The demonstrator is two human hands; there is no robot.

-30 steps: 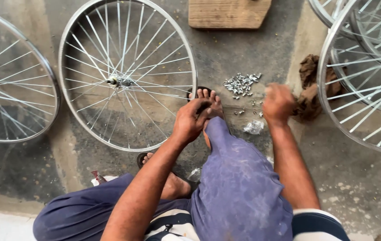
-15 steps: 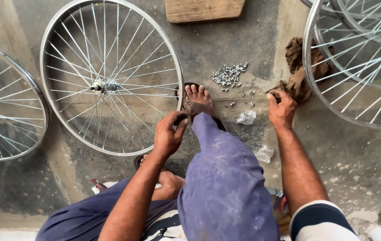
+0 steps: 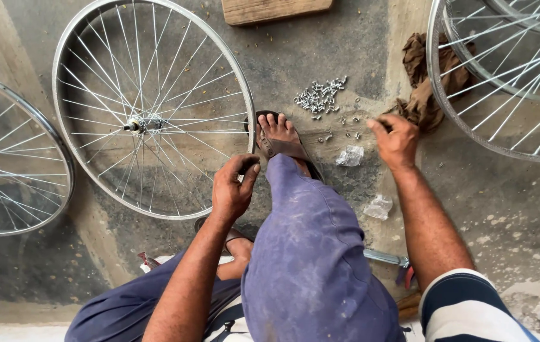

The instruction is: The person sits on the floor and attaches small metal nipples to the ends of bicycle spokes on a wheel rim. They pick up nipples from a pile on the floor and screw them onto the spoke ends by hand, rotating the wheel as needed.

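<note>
On the concrete floor [image 3: 504, 209], right hand [image 3: 398, 140] pinches something too small to identify, just beside scattered spoke nipples [image 3: 320, 96]. Left hand [image 3: 232, 189] loosely curled, holding nothing visible, near the spoked wheel [image 3: 153, 107]. Wheel looks laced; nipple pile remains unused.

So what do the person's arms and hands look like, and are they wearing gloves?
No gloves. The left hand and the right hand are both bare, and so are the forearms. No watch or rings show. A short striped sleeve, dark blue and white, covers the right upper arm. The fingers look dusty.
</note>
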